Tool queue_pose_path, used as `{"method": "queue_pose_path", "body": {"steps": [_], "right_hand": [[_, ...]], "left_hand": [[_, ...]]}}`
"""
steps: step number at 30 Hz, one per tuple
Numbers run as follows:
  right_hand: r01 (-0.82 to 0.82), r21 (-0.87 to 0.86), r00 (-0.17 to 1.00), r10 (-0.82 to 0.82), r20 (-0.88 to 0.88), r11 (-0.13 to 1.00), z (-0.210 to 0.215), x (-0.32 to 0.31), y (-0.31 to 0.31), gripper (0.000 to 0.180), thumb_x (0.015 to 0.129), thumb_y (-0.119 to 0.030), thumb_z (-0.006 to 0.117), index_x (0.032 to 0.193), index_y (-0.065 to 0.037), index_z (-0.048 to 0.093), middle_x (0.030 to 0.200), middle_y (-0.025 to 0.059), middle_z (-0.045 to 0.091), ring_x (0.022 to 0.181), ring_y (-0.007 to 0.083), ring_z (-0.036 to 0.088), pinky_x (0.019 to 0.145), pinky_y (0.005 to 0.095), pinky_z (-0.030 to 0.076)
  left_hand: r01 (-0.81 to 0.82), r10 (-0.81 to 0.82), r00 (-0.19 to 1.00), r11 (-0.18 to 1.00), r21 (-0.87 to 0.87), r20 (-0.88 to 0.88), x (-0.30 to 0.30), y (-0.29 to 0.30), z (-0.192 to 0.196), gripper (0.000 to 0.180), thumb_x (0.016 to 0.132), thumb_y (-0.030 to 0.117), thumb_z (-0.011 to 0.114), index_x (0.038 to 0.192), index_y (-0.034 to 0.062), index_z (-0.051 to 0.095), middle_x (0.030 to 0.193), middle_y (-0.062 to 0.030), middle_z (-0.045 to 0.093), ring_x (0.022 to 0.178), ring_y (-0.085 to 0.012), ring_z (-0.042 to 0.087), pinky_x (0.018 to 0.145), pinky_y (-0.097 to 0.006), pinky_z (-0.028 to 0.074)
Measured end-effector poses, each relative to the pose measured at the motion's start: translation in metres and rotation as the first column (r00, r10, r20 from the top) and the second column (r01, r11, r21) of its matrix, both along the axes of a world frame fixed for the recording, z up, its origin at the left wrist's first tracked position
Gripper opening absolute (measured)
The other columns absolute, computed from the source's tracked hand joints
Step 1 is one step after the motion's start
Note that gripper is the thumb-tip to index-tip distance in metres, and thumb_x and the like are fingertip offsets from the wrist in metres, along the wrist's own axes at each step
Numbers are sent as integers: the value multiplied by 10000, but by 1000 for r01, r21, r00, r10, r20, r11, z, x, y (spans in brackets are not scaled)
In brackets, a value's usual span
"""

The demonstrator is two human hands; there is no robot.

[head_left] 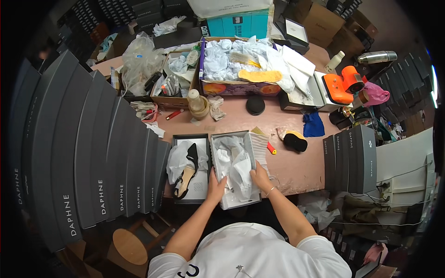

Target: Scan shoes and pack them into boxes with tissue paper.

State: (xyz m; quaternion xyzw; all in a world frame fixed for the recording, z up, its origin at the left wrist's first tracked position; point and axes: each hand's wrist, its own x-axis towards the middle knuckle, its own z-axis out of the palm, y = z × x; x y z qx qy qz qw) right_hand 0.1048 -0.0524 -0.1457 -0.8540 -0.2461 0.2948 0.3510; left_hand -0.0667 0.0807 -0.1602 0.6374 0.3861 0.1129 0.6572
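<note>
Rectangular grey cardboard box [241,203] holds crumpled white tissue paper [240,169]; fingers of your left hand [216,186] and right hand [262,179] grip its sides.

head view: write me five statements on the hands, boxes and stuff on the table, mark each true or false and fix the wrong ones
1. The left hand and right hand hold an open box with white paper in it. True.
2. The black shoe lies to the right of that box. False: the shoe lies to its left.
3. The blue cloth is to the right of the round black pad. True.
4. The orange device stands at the table's left side. False: the device is at the right.
5. Upright grey boxes stand only on the left. False: more stand on the right.
</note>
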Motion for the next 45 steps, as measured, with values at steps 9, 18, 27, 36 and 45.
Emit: {"method": "queue_pose_path", "body": {"steps": [9, 18, 27, 36, 45], "right_hand": [[-381, -238, 800, 447, 399, 893, 27, -3, 79, 724, 774, -58, 535, 1439, -27, 249, 1097, 309, 570, 927, 455, 606, 838, 478, 495], [-405, -162, 800, 435, 412, 900, 69, 33, 79, 535, 773, -51, 595, 1286, 42, 475, 921, 260, 647, 853, 387, 642, 739, 436, 513], [-249, -103, 963, 257, 81, 963, 25, -44, 34, 841, 778, -237, 714, 1441, 7, 257, 1137, 313, 574, 1064, 415, 569, 909, 383, 465], [35, 478, 991, 33, -133, 877, 99, -67, 36, 478, 822, -206, 684, 1204, 24, 514, 1026, 171, 628, 879, 221, 608, 739, 324, 479], [-594, 344, 672, 214, 709, 727, 171, -105, 33, 114, 758, -80, 680, 857, -76, 622, 829, 74, 583, 742, 267, 585, 603, 365, 483]], "left_hand": [[440, -453, 880, 661, 607, -144, -17, -34, 70, 291, 804, 79, 590, 1079, -10, 632, 1189, -172, 589, 1177, -320, 522, 1078, -452, 312], [-92, 130, 959, 984, -155, 254, -19, 4, 52, 409, 937, 232, 580, 1264, -8, 522, 1244, -130, 557, 1122, -220, 553, 964, -318, 415], [-154, 249, 883, 954, -256, 398, -5, -17, 62, 415, 969, 288, 537, 1281, 18, 493, 1246, -86, 540, 1170, -167, 497, 996, -308, 370], [147, 256, 920, 478, -866, 298, -63, -7, 105, 646, 889, 430, 625, 1356, 32, 421, 1253, -78, 555, 1168, -196, 528, 995, -340, 423], [99, 382, 842, 585, -805, 381, -74, 11, 99, 613, 893, 417, 605, 1341, 39, 426, 1246, -75, 567, 1104, -216, 576, 966, -351, 459]]}}
